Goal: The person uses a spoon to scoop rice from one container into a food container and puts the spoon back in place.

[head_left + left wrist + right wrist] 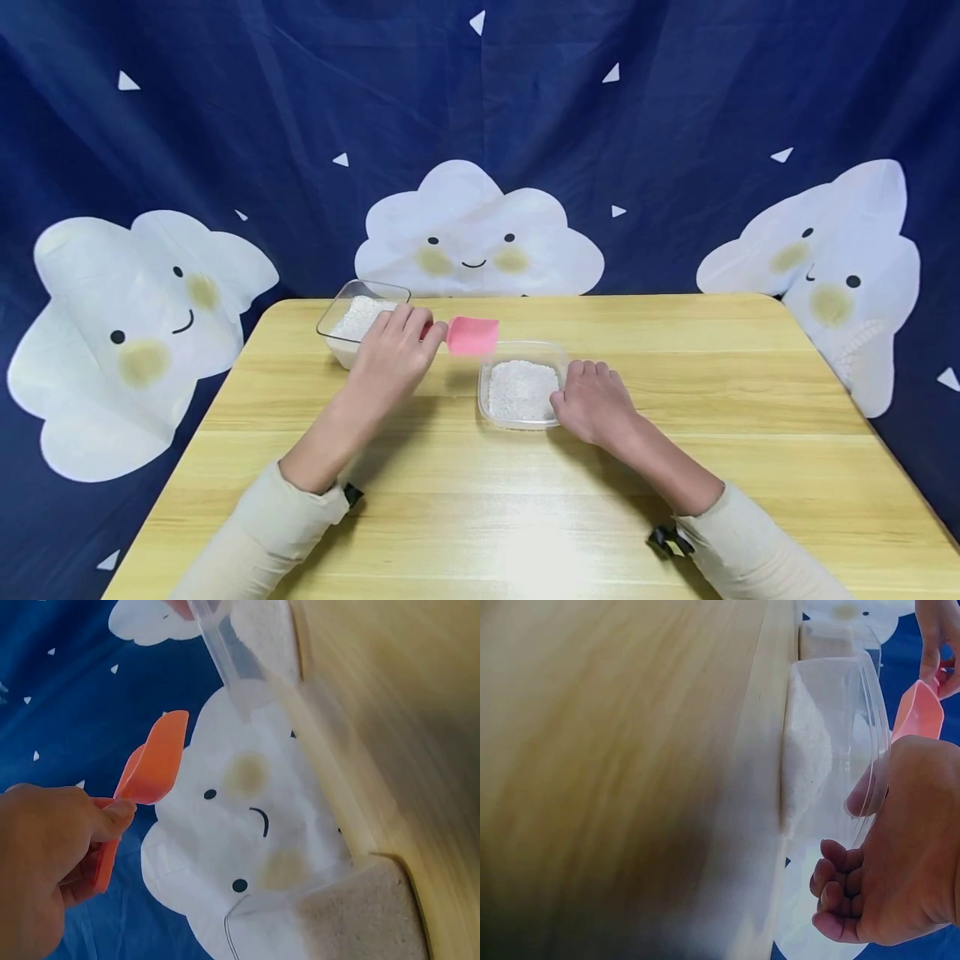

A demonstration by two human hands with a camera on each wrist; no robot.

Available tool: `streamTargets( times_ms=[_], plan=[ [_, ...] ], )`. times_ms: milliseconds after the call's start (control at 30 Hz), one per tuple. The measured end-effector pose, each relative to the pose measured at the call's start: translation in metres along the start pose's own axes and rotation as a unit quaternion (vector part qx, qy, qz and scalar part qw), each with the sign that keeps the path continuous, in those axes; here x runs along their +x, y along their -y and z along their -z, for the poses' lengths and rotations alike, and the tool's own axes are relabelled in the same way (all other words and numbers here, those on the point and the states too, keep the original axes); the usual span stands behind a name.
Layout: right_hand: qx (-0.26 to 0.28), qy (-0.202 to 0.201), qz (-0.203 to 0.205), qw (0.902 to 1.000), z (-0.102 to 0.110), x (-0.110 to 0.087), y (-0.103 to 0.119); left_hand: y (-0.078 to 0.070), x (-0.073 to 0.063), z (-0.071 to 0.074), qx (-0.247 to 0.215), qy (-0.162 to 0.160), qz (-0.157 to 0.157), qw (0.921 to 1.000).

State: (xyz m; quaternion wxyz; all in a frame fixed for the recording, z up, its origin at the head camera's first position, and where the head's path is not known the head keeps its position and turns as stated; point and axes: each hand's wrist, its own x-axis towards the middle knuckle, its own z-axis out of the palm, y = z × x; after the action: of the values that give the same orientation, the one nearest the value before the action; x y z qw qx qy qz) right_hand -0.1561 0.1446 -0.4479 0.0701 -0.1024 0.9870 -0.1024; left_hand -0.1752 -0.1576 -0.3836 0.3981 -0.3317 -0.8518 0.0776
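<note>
In the head view my left hand (397, 350) grips the handle of a pink scoop (473, 337). The scoop is raised above the table, its bowl pointing right, beside the far left corner of a clear plastic container (517, 423). Bare pink shows across the bowl. White grains (523, 390) lie heaped in that container. At its right side my right hand (596, 404) pinches the rim; the right wrist view shows the thumb (861, 796) inside the wall and the other fingers (840, 889) curled outside.
A second clear container (343, 353), holding more white grains (362, 315), stands at the table's far left, partly behind my left hand. The wooden table (480, 500) ends at a dark blue curtain (525, 100) printed with smiling clouds.
</note>
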Motion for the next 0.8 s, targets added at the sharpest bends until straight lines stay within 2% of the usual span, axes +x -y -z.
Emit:
streamTargets(
  times_ms=[300, 500, 800],
  plan=[
    [-0.002, 0.003, 0.002, 1.0000, 0.000, 0.000, 0.000, 0.020, -0.003, -0.001, -0.024, -0.016, 0.046, 0.9985],
    [-0.001, 0.002, 0.002, 1.0000, 0.000, 0.000, -0.001, 0.032, -0.007, -0.001, -0.032, -0.030, 0.062, 0.9971],
    [0.001, -0.001, 0.001, 1.0000, -0.001, 0.001, -0.001, 0.045, -0.011, 0.000, -0.039, -0.028, 0.083, 0.9954]
  ],
)
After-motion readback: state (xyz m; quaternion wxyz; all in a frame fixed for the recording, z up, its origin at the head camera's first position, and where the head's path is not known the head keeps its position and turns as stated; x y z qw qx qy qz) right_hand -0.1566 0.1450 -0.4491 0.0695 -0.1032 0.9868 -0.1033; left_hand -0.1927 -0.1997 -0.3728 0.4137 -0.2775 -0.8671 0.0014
